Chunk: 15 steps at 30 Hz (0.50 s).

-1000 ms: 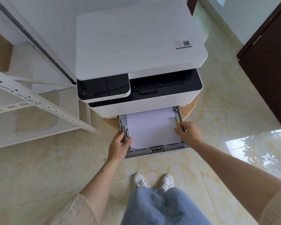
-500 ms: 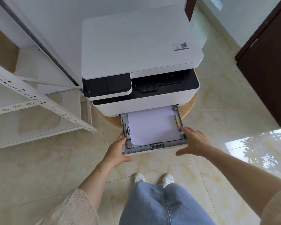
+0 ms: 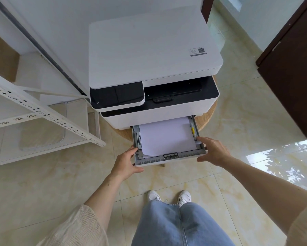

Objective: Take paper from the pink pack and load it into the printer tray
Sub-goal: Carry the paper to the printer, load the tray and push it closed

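A white printer stands on a low round wooden stand. Its grey paper tray is pulled partly out at the bottom front. A stack of white paper lies in the tray, its near left corner slightly curled. My left hand grips the tray's front left corner, thumb under the front edge. My right hand is at the front right corner, fingers spread along the tray's side and front. The pink pack is not in view.
A white metal shelf rack with numbered labels stands to the left. A dark brown door or cabinet is on the right. My legs in jeans and white shoes are just in front of the tray, on a glossy tiled floor.
My hands moved from the paper's edges inside the tray to the tray's front corners. The tray has slid a little way into the printer.
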Tool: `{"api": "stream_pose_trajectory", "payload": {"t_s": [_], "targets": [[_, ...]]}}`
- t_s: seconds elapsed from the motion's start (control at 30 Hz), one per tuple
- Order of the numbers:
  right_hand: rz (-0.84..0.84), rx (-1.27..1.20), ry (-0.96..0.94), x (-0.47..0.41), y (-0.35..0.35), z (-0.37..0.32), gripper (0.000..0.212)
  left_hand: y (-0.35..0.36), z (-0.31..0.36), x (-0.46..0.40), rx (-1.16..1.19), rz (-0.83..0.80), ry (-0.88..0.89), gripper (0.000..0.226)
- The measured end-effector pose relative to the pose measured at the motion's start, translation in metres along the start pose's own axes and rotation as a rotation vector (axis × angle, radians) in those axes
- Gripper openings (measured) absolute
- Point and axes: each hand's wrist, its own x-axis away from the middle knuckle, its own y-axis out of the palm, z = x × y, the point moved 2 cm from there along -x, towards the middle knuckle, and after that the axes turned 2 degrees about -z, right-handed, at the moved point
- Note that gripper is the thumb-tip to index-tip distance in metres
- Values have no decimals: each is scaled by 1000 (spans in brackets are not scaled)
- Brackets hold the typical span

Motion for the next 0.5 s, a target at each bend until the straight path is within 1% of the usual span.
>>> {"api": "stream_pose_trajectory", "payload": {"t_s": [0.17, 0.3, 0.4, 0.5], "targets": [[0, -8, 9, -10, -8, -7, 87, -6, 4, -10, 12, 48, 19, 99], [44, 13, 19, -23, -11, -8, 85, -9, 8, -12, 47, 159, 51, 81], [136, 27, 40, -30, -15, -9, 80, -13, 17, -12, -55, 308, 76, 73], [268, 48, 40, -34, -20, -10, 81, -19, 21, -15, -247, 471, 120, 74]]}}
